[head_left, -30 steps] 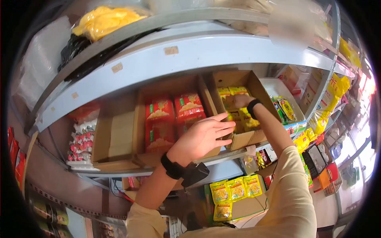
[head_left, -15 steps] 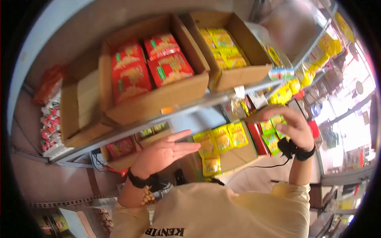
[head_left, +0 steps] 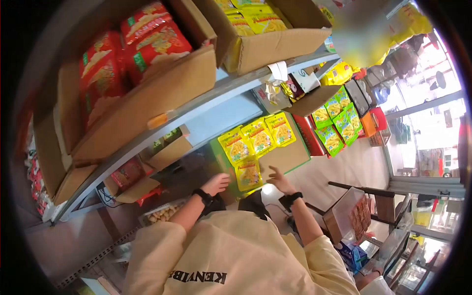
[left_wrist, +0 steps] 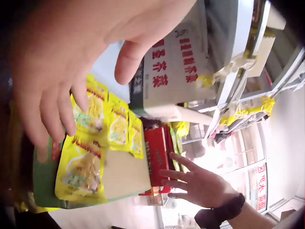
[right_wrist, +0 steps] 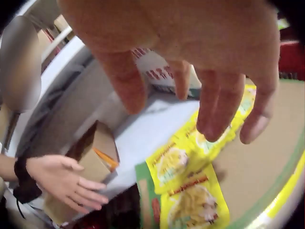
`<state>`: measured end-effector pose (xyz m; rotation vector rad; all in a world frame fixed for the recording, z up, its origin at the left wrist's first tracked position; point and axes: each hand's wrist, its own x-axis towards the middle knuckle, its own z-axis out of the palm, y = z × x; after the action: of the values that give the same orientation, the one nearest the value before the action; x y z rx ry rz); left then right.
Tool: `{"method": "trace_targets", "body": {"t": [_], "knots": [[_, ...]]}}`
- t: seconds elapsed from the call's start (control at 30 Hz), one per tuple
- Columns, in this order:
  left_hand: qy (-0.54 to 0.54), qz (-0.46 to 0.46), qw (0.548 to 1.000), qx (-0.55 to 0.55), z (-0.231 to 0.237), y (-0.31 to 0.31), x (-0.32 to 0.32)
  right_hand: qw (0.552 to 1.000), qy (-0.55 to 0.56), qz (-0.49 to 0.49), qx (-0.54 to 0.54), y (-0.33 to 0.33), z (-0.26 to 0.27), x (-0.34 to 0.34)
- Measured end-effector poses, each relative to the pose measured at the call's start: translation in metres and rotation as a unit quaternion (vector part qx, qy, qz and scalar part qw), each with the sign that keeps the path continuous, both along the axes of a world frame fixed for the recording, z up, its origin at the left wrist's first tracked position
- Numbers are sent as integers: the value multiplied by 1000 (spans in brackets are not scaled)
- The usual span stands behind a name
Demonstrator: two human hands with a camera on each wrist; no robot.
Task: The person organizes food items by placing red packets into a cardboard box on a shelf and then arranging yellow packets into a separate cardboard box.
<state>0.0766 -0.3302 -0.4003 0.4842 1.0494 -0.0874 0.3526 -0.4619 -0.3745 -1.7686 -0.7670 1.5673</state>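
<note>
Several yellow snack packets [head_left: 248, 174] lie on a flat cardboard box [head_left: 287, 156] with green edges, low in front of the person. Three sit in a row and one lies nearer the body. My left hand [head_left: 216, 185] hovers left of that nearer packet, fingers loosely extended and holding nothing. To its right is my right hand [head_left: 282, 182], fingers spread and slightly bent, also holding nothing. In the left wrist view, the left fingers overlap the yellow packets [left_wrist: 82, 169]. In the right wrist view, the right fingers hang over the row above the cardboard.
On the shelf above stand cartons of red packets [head_left: 155, 46] and yellow packets [head_left: 263, 20]. The metal shelf edge [head_left: 187, 115] runs diagonally above the hands. Green packets [head_left: 339, 120] stand to the right of the cardboard. A plastic bin [head_left: 346, 216] sits lower right.
My right hand has left the upper carton of yellow packets and come down beside the lower ones. My left hand has lowered as well. The head view has tilted downward.
</note>
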Motion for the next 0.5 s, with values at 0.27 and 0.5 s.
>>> {"method": "trace_targets", "body": {"t": [0.27, 0.5], "knots": [[59, 1, 995, 77, -30, -37, 58, 992, 11, -123, -4, -17, -129, -35], [51, -101, 992, 60, -37, -45, 50, 996, 76, 15, -42, -30, -71, -32]]}}
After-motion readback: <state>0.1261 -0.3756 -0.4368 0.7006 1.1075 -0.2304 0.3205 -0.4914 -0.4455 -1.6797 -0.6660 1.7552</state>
